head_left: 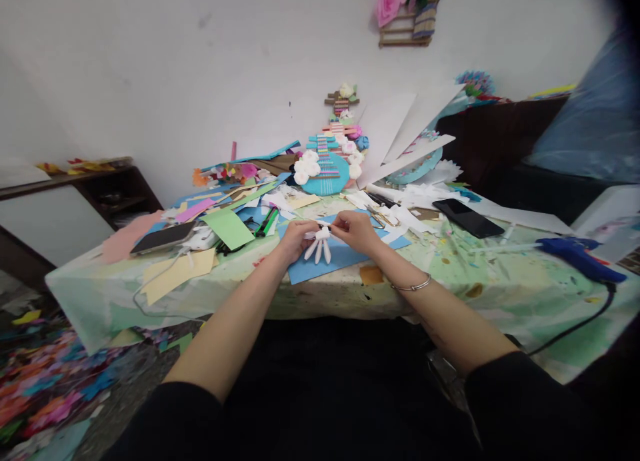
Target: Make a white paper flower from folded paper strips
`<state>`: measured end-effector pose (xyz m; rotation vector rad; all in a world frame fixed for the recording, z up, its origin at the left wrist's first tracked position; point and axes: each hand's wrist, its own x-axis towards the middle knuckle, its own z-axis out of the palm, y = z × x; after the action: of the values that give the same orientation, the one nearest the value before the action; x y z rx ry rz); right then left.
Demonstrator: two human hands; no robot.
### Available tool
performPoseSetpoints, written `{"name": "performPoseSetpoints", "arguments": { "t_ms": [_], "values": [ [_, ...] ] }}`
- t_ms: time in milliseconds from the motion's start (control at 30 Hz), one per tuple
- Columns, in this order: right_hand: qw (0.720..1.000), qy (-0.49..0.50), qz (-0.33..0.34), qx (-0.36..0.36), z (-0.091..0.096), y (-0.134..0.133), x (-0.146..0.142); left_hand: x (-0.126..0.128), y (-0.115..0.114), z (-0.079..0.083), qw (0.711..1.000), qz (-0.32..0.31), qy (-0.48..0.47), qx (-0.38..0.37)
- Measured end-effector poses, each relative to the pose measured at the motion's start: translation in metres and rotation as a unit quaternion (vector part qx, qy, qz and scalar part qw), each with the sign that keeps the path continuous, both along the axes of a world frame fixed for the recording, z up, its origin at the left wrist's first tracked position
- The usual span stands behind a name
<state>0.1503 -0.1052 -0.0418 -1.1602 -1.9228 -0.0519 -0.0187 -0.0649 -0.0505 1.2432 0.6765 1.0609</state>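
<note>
Over a blue sheet (340,257), both my hands meet at a small white piece (320,248) with several narrow petal-like strips fanning downward. My left hand (296,240) pinches it from the left side. From the right, my right hand (354,230) grips its top edge with closed fingertips. A small dark spot shows between the fingers, too small to name. A scrap of brown paper (371,275) lies just below the blue sheet, near my right wrist.
A blue glue gun (580,258) with a black cord lies right, near a black phone (469,218). Left are a green cutter knife (267,221), coloured paper (229,228) and a dark device (163,238). A turquoise lute-shaped craft (325,174) leans against the wall.
</note>
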Motion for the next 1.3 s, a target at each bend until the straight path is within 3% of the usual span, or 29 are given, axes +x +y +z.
{"name": "performPoseSetpoints", "arguments": {
  "t_ms": [600, 1300],
  "values": [
    [1.0, 0.003, -0.01, 0.014, 0.0002, -0.0007, 0.0007, 0.0003, -0.0005, -0.0002, 0.996, 0.038, 0.064, 0.045],
    [0.999, -0.024, -0.004, 0.031, -0.0004, -0.0006, -0.0002, 0.0006, 0.0012, -0.0016, 0.998, 0.047, 0.041, 0.027]
  ]
}}
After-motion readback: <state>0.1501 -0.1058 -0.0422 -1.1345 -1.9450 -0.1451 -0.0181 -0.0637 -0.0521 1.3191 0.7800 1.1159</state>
